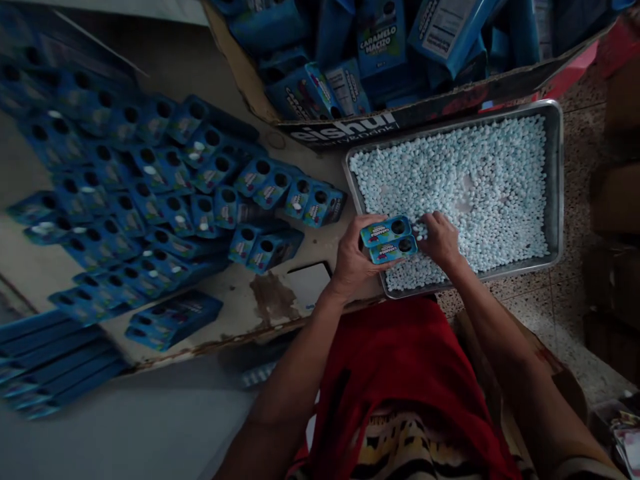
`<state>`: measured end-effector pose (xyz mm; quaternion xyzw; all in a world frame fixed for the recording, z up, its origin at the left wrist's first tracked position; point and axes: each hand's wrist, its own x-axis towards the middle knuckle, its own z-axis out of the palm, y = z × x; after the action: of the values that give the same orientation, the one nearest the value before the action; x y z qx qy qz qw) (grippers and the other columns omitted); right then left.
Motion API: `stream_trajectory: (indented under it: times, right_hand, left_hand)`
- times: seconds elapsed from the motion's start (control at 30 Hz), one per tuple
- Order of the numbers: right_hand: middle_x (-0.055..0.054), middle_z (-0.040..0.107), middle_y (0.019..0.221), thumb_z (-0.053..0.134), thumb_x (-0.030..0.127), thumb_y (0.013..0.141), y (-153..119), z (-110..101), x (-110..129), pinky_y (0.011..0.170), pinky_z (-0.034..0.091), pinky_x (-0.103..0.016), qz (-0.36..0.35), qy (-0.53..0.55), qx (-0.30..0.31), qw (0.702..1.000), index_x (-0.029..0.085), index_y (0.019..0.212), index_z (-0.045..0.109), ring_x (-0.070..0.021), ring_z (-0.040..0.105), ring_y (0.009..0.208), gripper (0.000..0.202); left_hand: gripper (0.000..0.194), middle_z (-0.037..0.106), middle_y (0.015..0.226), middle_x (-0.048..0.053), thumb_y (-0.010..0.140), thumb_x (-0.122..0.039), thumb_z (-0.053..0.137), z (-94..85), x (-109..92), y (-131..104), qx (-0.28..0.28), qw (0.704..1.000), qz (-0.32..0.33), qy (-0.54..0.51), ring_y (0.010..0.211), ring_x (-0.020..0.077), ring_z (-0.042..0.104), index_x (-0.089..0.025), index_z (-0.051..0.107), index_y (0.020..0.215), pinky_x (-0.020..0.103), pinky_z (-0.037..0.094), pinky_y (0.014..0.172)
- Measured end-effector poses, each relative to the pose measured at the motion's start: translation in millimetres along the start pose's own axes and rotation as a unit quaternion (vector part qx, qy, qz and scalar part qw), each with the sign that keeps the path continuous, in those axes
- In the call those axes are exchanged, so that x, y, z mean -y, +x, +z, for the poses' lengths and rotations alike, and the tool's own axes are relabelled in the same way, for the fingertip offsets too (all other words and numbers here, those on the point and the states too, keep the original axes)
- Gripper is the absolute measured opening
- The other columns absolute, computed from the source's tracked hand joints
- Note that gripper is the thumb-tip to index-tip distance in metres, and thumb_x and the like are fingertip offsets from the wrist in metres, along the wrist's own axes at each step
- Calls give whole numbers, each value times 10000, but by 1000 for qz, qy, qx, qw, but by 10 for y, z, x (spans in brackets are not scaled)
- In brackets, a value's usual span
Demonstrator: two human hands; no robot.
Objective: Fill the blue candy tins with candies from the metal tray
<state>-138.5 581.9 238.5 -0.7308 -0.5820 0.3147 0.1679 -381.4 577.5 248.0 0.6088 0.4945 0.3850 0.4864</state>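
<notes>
My left hand (350,260) grips two small blue candy boxes (385,233) side by side. Each box is printed "Caramelo Macizo" and has a dark round hole in the face turned up to me. Just to their right, my right hand (440,238) has its fingers closed around several pale candies (420,231), beside the holes. Below both hands lies a metal tray (558,193), its bottom largely covered with small white and light-blue candies (505,160). The boxes are held over the tray's near left corner.
Rows of similar blue boxes (173,167) stand on the worn table (273,297) to the left, some with pale candies at their holes. A large carton (345,130) full of blue boxes sits behind the tray. Flat blue cartons (60,363) lie at the far left. A white square item (310,285) rests near the table edge.
</notes>
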Motion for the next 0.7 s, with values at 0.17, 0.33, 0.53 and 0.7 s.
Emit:
stream_trajectory:
  times: [0.17,0.33,0.53,0.7]
  right_hand:
    - [-20,634,785,634,639,885,-35,-302,250,593,463,-329,106,395,7,913,266,813,590,-172,555,656,382]
    - [-26,637,813,726,630,842,-138,-333,819,723,555,-360,44,597,-15,801,265,694,495,-175,597,743,456]
    - [25,464,601,614,785,995,-42,-230,1014,632,488,-344,-2,533,-39,845,271,593,396,-145,442,574,688]
    - [54,313,549,630,782,978,-201,-375,964,547,367,-332,49,591,-54,803,272,611,287,-151,305,529,717]
  left_hand:
    - [775,734,1249,70,639,-360,1037,-53,-77,42,19,991,9,129,1157,308,757,-264,621,1286,402,635,992]
    - [723,754,1161,54,592,-281,1018,-29,-251,141,88,982,13,164,1067,312,771,-257,651,1214,381,627,895]
    - [745,781,1161,46,618,-376,1049,-53,-266,96,138,984,-14,112,1052,301,790,-251,669,1247,388,639,913]
    - [704,742,1358,86,742,-321,999,113,-112,-29,-7,996,28,88,1317,320,724,-291,635,1343,471,603,1127]
